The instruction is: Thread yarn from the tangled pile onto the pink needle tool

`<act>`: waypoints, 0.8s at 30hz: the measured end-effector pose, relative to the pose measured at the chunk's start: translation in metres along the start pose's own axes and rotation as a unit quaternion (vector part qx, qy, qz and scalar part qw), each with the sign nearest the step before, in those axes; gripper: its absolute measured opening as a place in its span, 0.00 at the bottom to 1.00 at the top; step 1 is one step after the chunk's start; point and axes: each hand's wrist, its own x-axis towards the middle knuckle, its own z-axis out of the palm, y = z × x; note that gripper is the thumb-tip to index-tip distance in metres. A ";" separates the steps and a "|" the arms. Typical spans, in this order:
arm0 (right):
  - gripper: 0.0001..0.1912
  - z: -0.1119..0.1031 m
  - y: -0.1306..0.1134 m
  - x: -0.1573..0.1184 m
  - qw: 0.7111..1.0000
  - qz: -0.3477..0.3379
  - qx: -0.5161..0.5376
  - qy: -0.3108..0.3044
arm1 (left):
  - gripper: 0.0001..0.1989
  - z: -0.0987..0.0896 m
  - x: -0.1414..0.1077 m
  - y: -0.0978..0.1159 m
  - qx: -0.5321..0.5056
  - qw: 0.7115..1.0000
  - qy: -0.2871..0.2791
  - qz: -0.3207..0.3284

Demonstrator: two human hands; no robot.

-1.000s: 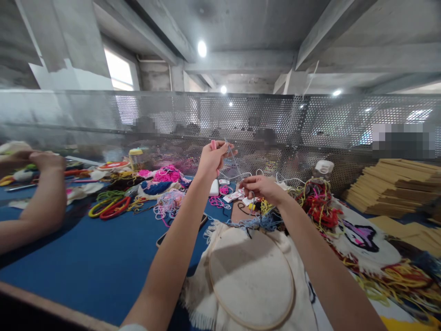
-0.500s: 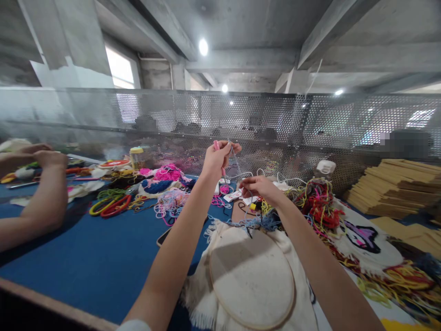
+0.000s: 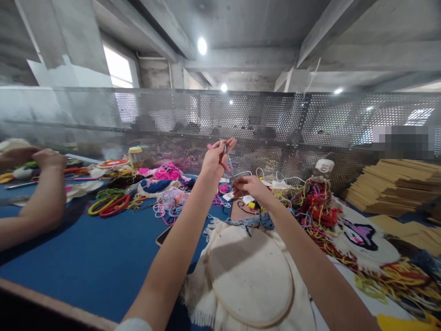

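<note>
My left hand (image 3: 217,157) is raised above the table and closed around a pink-handled punch needle (image 3: 225,168), whose thin metal tip points down toward my right hand. A pale strand (image 3: 229,158) runs from my left fingers to my right fingers. My right hand (image 3: 248,186) pinches at the lower end of that strand, close to the needle tip; the fingertips hide the exact grip. Below both hands lies cream cloth in a round embroidery hoop (image 3: 251,276), with frayed edges. Blue yarn (image 3: 265,220) lies along the hoop's far edge.
At left, a co-worker's arms (image 3: 44,193) rest over the table (image 3: 86,262). Scissors (image 3: 115,206) and yarn piles (image 3: 168,172) lie left of centre. Tangled yarn (image 3: 322,211), an embroidered piece (image 3: 361,232) and stacked brown sheets (image 3: 396,188) sit right. A perforated metal screen (image 3: 213,112) stands behind.
My right hand has moved left and closer to my left hand. The punch needle has tilted, its tip swinging right toward my right fingers. The hoop stays in place.
</note>
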 end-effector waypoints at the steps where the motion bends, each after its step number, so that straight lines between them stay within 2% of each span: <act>1: 0.09 -0.001 0.000 0.000 1.000 0.002 0.002 0.002 | 0.09 0.000 -0.001 0.001 0.009 1.000 0.001 0.004; 6: 0.08 -0.010 -0.002 -0.002 1.000 0.015 0.010 0.007 | 0.10 0.001 -0.005 0.010 0.068 0.998 0.008 0.006; 12: 0.06 -0.012 -0.002 -0.003 1.000 0.024 0.003 -0.004 | 0.10 0.005 -0.012 0.022 0.075 0.995 0.042 0.040; 16: 0.05 -0.012 0.000 -0.001 0.999 0.033 -0.008 -0.009 | 0.10 0.004 -0.014 0.028 0.080 0.993 0.072 0.039; 20: 0.04 -0.012 0.001 -0.001 0.999 0.041 -0.026 -0.016 | 0.09 0.001 -0.011 0.027 0.069 0.991 0.103 0.045; 24: 0.05 -0.013 0.001 -0.002 0.997 0.048 -0.059 -0.020 | 0.09 -0.006 -0.005 0.022 0.073 0.990 0.112 0.052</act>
